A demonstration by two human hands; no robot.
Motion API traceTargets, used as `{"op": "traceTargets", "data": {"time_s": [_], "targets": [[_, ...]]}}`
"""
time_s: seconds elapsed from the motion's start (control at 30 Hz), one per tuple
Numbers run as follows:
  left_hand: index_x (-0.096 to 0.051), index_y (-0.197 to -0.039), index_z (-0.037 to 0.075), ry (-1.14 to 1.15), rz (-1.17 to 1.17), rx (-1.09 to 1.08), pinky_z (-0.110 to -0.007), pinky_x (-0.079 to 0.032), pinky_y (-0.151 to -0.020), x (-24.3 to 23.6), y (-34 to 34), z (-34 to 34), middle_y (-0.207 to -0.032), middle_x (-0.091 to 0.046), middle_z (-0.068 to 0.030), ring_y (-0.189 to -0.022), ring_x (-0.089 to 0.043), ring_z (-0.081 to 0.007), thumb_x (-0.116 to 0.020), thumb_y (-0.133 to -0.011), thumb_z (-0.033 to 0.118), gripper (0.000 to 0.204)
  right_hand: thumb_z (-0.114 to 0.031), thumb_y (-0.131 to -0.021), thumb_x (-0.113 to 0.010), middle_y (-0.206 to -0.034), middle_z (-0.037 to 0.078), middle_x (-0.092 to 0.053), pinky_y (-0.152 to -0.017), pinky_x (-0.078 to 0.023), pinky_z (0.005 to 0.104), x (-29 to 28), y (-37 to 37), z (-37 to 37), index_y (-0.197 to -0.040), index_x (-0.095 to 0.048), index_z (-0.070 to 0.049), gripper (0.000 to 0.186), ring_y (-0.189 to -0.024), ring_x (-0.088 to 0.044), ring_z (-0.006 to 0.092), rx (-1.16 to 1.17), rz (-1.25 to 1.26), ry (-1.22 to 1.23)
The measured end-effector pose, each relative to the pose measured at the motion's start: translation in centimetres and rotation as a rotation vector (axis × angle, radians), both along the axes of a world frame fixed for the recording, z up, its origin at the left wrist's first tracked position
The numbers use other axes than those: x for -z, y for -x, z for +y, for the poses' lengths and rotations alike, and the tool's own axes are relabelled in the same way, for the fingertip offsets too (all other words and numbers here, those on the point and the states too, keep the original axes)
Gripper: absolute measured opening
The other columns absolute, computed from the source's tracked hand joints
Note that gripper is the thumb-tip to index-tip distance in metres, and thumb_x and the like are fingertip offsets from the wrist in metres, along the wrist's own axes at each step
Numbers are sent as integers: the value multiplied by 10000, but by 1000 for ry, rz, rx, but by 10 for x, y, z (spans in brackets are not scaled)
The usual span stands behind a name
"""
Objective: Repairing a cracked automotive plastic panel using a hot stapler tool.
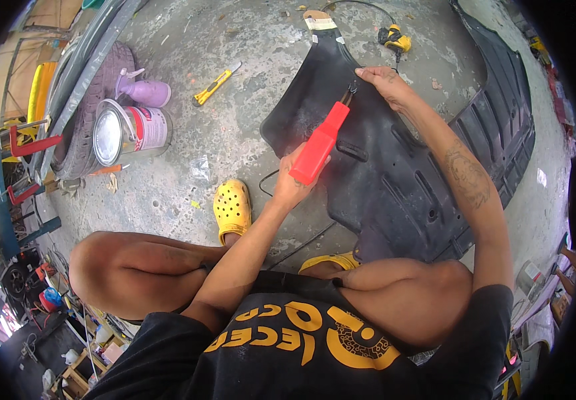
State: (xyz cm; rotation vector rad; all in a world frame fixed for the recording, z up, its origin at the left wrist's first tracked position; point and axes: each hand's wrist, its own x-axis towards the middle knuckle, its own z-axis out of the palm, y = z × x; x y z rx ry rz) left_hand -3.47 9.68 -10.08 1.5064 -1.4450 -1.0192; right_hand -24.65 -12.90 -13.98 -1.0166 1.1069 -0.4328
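Observation:
My left hand (294, 177) grips the red body of a hand tool (321, 143) that has two prongs and a small wire piece at the tip. That tip is over a large black moulded plastic panel (401, 200), close to the edge of its narrow upper arm. My right hand (384, 87) pinches the panel's edge, just above and right of the tool tip. The panel's narrow end carries a beige patch with light tape (320, 21) at the top. A black cord runs along the floor below my left hand.
A yellow box cutter (211, 87) and a yellow power tool (398, 41) lie on concrete. At left are a paint can (131, 137), a purple spray bottle (151, 93), a tire (81, 117) and clamps on metal parts. My yellow clogs (231, 203) are below; clutter lines both sides.

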Motion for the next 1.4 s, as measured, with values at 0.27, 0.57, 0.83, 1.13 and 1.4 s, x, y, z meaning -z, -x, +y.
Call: {"op": "traceTargets", "data": {"time_s": [0.27,0.57,0.83,1.13,1.4], "targets": [[-640,-1043,12,20,31,-15,-337,-504,-716,2,1,1,-867,-663,-137,-762,-658,-299,-702,-875,91,196,-268,-970,-623,-972,49,-704,-720,-533,263,-11,-3,3,-1033,-694,-10,275,-817,-644,111,12,-12,-41],[-634,-1037,2,-5,28,-14,-334,-507,-719,2,1,1,-857,-668,-144,-765,-666,-296,-703,-863,80,203,-277,-968,-626,-970,51,-705,-735,-527,265,-11,-4,3,-1030,-698,-15,278,-823,-641,114,16,15,-16],[-634,-1043,4,7,18,-8,-346,-510,-723,7,0,1,-868,-672,-150,-788,-672,-316,-702,-859,76,209,-280,-962,-635,-960,42,-706,-746,-517,262,-7,-2,2,-1009,-701,-21,271,-824,-636,109,-1,16,13],[-634,-1037,7,24,24,-5,-343,-506,-715,10,-1,2,-861,-667,-145,-781,-667,-309,-705,-861,80,203,-268,-962,-636,-981,49,-710,-760,-522,264,-11,-2,2,-1033,-702,-15,271,-835,-645,114,7,-12,-65],[-632,-1035,7,38,36,-3,-340,-503,-723,8,-2,2,-858,-665,-145,-773,-664,-297,-699,-863,76,197,-269,-954,-648,-993,43,-705,-783,-516,259,-8,-1,2,-1030,-702,-24,262,-859,-638,111,14,-6,-45]]}}
